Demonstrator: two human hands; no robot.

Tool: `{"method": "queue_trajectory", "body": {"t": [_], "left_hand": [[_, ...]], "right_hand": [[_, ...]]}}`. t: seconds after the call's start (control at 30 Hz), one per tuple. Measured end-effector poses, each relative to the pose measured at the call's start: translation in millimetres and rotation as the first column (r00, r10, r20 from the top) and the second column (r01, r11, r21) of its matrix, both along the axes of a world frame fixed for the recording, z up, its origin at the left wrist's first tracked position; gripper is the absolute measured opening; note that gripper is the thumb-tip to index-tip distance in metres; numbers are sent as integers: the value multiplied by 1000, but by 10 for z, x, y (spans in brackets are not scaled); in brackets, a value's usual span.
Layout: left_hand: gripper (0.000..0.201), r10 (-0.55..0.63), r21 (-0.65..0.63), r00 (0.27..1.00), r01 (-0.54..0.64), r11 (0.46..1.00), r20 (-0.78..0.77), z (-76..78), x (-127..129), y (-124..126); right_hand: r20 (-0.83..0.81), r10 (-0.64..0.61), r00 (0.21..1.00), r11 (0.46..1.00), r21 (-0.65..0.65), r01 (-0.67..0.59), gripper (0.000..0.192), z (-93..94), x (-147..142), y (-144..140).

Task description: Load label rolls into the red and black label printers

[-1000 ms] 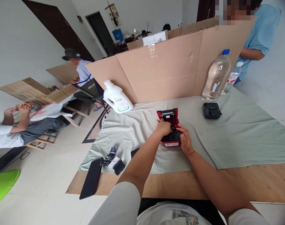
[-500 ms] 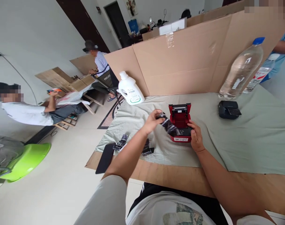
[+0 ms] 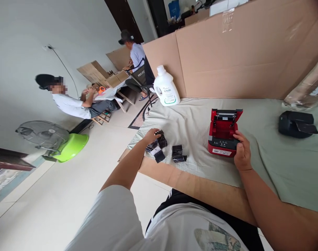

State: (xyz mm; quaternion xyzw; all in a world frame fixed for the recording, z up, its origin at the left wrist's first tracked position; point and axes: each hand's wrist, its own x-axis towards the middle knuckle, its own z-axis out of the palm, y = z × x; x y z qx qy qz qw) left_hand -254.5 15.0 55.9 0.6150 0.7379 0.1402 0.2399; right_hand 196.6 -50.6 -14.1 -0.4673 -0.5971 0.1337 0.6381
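A small red printer (image 3: 223,132) with its lid up stands on the grey-green cloth (image 3: 195,122). My right hand (image 3: 242,153) grips its front right corner. My left hand (image 3: 150,136) is out to the left, fingers closed on a black wrapped roll (image 3: 159,134) at a small pile of black wrapped rolls (image 3: 157,148) near the table's left corner. Another black roll (image 3: 178,153) lies between the pile and the printer.
A white jug (image 3: 166,87) and a cardboard screen (image 3: 240,59) stand at the back. A black printer (image 3: 295,123) and a clear bottle (image 3: 308,87) are at the right. Two people sit at the left, beside a fan (image 3: 42,134) and green basin (image 3: 70,148).
My left hand has lifted a black wrapped roll out of the red printer and carried it left to the pile. My right hand stays on the printer. The view has swung left.
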Motion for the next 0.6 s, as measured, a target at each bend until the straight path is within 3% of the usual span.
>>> {"method": "queue_trajectory", "body": {"t": [0.13, 0.27, 0.37, 0.43, 0.5, 0.53, 0.6], "left_hand": [[28, -111, -82, 990, 104, 991, -90, 176, -175, -257], [33, -329, -248, 906, 266, 932, -266, 244, -193, -447], [28, -292, -190, 919, 248, 950, -264, 333, -154, -425], [29, -197, -65, 970, 189, 980, -140, 467, -77, -357], [34, -167, 52, 978, 162, 985, 123, 637, 97, -293], [38, -186, 91, 942, 167, 982, 280, 720, 230, -270], [44, -233, 124, 799, 198, 972, 554, 850, 580, -249]], "right_hand": [[-13, -1, 1000, 1000, 2, 1, 40, -10, -8, 7], [-24, -10, 1000, 1000, -15, 10, 39, -5, -15, 6], [-16, -8, 1000, 999, -36, 8, 39, 12, -17, 0], [-26, -8, 1000, 999, -33, 8, 38, 27, -21, -4], [-29, -10, 1000, 999, -30, 9, 37, 39, -25, -6], [-27, -11, 1000, 999, -32, 10, 36, 43, -26, -7], [-22, -8, 1000, 999, -33, 7, 35, 46, -24, -9]]}}
